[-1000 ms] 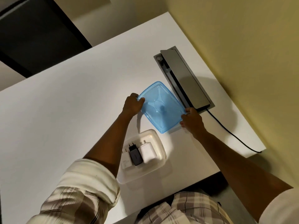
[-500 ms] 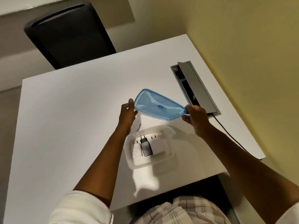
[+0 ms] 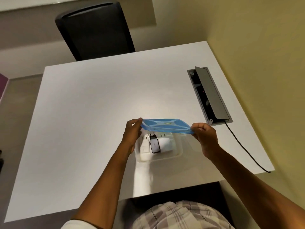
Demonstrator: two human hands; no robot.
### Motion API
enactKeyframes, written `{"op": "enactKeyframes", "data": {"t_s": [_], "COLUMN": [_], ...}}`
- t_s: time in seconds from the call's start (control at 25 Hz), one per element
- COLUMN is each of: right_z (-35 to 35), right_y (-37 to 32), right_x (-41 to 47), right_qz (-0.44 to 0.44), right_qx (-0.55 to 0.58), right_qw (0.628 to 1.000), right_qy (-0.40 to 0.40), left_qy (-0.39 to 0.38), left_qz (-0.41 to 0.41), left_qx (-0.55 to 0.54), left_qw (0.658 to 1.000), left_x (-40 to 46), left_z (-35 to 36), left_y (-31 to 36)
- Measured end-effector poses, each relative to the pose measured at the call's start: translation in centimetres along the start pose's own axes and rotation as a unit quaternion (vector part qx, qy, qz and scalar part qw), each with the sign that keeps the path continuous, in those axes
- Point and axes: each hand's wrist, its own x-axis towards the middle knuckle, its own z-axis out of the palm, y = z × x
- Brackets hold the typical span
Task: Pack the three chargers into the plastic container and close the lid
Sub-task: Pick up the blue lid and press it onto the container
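Pinching the blue lid (image 3: 166, 126) at its ends, left hand (image 3: 132, 131) and right hand (image 3: 204, 134) fingers closed.

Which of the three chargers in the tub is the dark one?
The middle charger: black, lying between two white chargers, one on its left, one on its right, in the clear tub.

Three chargers (image 3: 156, 143) lay side by side in the container (image 3: 179, 150). The lid (image 3: 165, 127) hung above the container's far edge. A cable box (image 3: 210, 96) sat well right of it.
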Motion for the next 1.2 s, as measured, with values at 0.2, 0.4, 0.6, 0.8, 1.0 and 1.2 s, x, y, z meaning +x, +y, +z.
{"op": "enactKeyframes", "data": {"t_s": [0.2,0.4,0.6,0.8,1.0,1.2], "right_z": [0.8,2.2,3.0,3.2,3.1,3.5], "right_y": [2.4,4.4,5.2,6.1,6.1,5.4], "right_x": [-2.1,-3.4,-4.1,-4.7,-4.1,-2.4], "right_qz": [-0.045,-0.092,-0.149,-0.166,-0.132,-0.073], "right_qx": [-0.166,-0.275,-0.342,-0.378,-0.367,-0.359], "right_qw": [0.985,0.957,0.927,0.91,0.92,0.93], "right_qy": [0.016,-0.02,-0.03,-0.041,-0.026,-0.021], "left_qy": [0.037,0.051,0.059,0.077,0.084,0.089], "left_qz": [0.051,0.059,0.043,0.039,0.055,0.069], "left_qx": [0.053,0.123,0.153,0.165,0.202,0.219], "left_qw": [0.997,0.989,0.985,0.982,0.974,0.969], "left_x": [-1.3,-2.2,-2.4,-3.1,-3.5,-3.4], "left_z": [-1.0,-1.4,-1.5,-1.1,-0.6,-0.7], "left_y": [-2.3,-4.6,-6.3,-7.6,-7.4,-7.7]}}
